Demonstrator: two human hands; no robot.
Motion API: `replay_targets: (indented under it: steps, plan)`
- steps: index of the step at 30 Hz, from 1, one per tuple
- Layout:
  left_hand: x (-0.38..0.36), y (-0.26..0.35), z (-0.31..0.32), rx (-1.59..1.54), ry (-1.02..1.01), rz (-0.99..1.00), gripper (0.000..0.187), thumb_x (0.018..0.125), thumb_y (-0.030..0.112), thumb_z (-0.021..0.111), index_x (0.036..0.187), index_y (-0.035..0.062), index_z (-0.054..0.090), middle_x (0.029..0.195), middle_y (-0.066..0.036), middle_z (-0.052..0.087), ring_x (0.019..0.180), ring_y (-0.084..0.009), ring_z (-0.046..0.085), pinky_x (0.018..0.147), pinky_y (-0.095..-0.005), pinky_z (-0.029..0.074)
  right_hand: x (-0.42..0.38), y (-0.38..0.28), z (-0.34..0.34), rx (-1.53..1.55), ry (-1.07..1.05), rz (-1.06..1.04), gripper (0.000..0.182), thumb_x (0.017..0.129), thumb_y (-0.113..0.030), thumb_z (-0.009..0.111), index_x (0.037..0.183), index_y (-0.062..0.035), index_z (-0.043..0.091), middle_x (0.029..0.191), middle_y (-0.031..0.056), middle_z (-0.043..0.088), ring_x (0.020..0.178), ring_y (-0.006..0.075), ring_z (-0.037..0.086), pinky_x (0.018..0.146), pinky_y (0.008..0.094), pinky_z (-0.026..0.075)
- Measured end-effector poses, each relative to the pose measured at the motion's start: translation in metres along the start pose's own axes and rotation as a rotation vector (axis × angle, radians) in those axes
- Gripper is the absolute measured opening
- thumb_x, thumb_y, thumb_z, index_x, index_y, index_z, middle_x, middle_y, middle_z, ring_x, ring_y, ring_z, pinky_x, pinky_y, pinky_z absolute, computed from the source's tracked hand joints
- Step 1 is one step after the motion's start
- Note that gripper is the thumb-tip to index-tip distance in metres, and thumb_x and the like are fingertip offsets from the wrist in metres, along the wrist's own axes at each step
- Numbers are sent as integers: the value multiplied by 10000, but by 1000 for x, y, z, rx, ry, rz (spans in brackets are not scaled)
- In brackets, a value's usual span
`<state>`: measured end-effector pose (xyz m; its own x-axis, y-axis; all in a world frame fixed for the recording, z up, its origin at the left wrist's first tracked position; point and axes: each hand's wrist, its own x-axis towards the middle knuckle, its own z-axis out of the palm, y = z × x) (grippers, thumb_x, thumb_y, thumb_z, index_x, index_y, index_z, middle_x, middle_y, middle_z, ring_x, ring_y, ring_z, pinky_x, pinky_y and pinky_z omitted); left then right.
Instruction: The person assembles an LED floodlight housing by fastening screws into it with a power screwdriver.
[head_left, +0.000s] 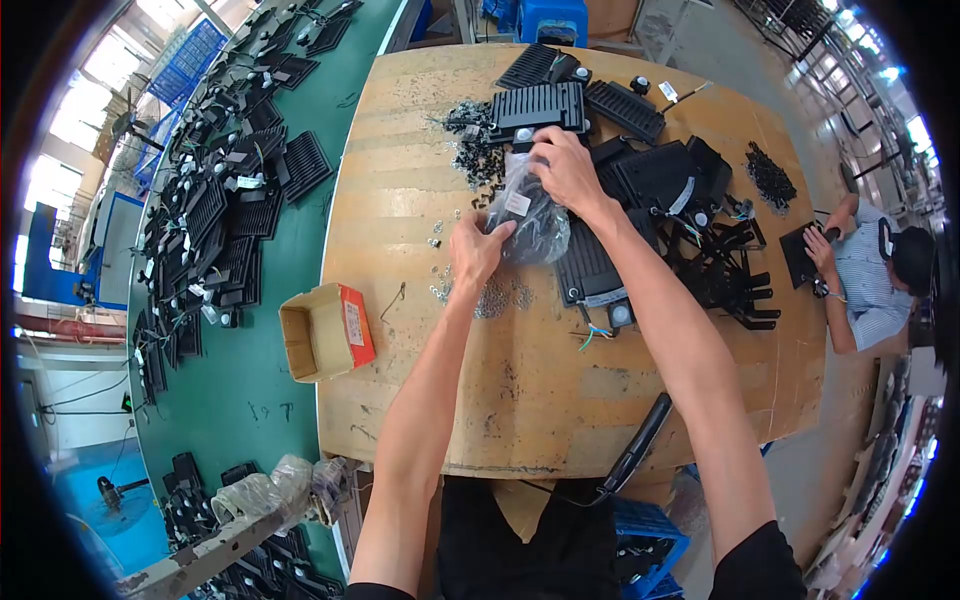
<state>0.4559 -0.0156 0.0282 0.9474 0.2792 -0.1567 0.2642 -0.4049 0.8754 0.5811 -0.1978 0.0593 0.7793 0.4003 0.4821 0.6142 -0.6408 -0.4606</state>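
A clear plastic bag (540, 232) with a small white label is held over the worktable between my hands. My right hand (568, 170) pinches its upper end, close to a black finned housing (538, 108). Lower down, my left hand (477, 248) has thumb and fingers closed on the bag's left side. What the bag contains is hard to make out. Small black parts (478, 162) and silvery hardware (466, 118) lie in heaps just beyond my left hand. Below the bag, a pile of small metal pieces (492, 300) is spread on the wood.
An open cardboard box (318, 335) stands at the left of the wooden table (560, 420). A black power tool (640, 445) rests by the front edge. Black brackets (728, 275) and more housings crowd the right. A green conveyor (262, 345) carries many housings. A co-worker (870, 260) sits at right.
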Motion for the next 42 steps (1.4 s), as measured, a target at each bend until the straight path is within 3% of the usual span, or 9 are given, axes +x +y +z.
replay_targets:
  steps: [7,12,15,21,23,26,29,36,42]
  plan:
    - [-7,52,2,72,201,92,304,839,255,844,906,-32,771,696,-97,696,660,-167,636,625,-353,504,-19,-5,-42,265,117,350,209,921,-249,745,996,-62,798,889,163,763,825,361,739,731,422,555]
    - [2,80,4,329,245,215,342,843,340,809,870,7,737,798,-205,726,750,-410,695,729,-482,529,-9,-10,-64,113,-5,427,255,925,-359,740,963,-116,808,829,171,741,814,401,717,712,475,540]
    - [8,91,13,383,283,240,354,842,348,807,844,5,720,791,-208,721,770,-418,698,726,-484,530,-11,-10,-50,101,164,342,260,940,-347,687,980,-113,793,886,180,743,863,423,713,751,511,558]
    - [41,87,3,239,130,111,446,908,419,777,1062,0,787,927,-227,769,909,-392,744,791,-471,548,-23,17,-39,25,-86,303,276,955,-296,621,1073,-110,787,964,217,749,947,427,713,824,515,563]
    - [57,16,17,-30,234,204,642,931,499,749,1207,-79,704,1041,-205,776,916,-234,742,737,-422,542,-40,29,-31,252,-54,394,306,945,-276,672,1170,-93,772,972,187,774,940,396,737,855,488,569]
    - [-3,-27,36,271,595,310,813,931,419,795,1456,-122,490,1177,-218,713,948,-229,714,790,-402,554,-50,39,-22,331,-102,354,425,887,-192,778,1292,-75,726,1221,145,715,1185,361,658,1013,451,513]
    - [-43,-8,41,-453,355,-63,888,869,292,876,1500,-93,384,1196,-206,659,912,-228,686,794,-391,570,-56,46,-10,200,-113,272,488,847,-165,833,1311,-79,710,1371,136,590,1338,377,509,1117,449,433]
    - [-20,7,46,-294,461,-41,207,779,86,832,867,-58,714,726,-54,682,644,-110,591,557,-313,474,-39,28,5,-6,92,187,138,912,-193,757,939,-61,790,919,114,711,956,364,630,876,469,504]
    - [-5,74,17,-466,271,12,178,785,13,738,929,-91,746,793,-74,719,667,-102,617,596,-285,498,-18,9,-16,-27,146,105,159,930,-222,725,938,-75,784,925,92,722,946,353,626,873,460,507]
